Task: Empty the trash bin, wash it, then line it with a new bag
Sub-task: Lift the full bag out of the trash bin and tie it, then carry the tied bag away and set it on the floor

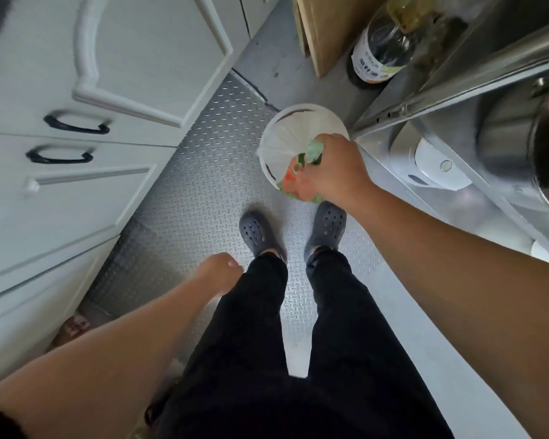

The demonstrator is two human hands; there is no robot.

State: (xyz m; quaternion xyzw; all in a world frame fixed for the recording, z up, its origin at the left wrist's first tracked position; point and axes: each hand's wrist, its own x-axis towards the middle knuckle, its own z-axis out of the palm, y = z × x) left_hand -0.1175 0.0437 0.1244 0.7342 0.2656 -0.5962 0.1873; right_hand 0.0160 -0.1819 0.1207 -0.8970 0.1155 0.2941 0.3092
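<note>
On the metal floor (203,185), by the feet:
Bin: one white trash bin (268,144), upright, old bag (290,144) still in it.
Right hand (336,172): clenched on the bag's gathered top.
Left hand (219,272): loosely curled, holding nothing.
Progress: emptying barely begun; washing and relining remain.
Also counted: two cabinet handles (76,125), one bottle (382,49).

The right hand (336,167) covers the near rim of the trash bin (278,134), and its fingers are hidden from above, so the grip on the bag (286,147) cannot be read. The bag's contents are a motion-blurred smear of green and orange. The left hand (217,272) is blurred; its fingers curl out of sight. The bottle (382,42) loses its top to the upper edge. At the right edge a metal pot (520,128) is cut off.
</note>
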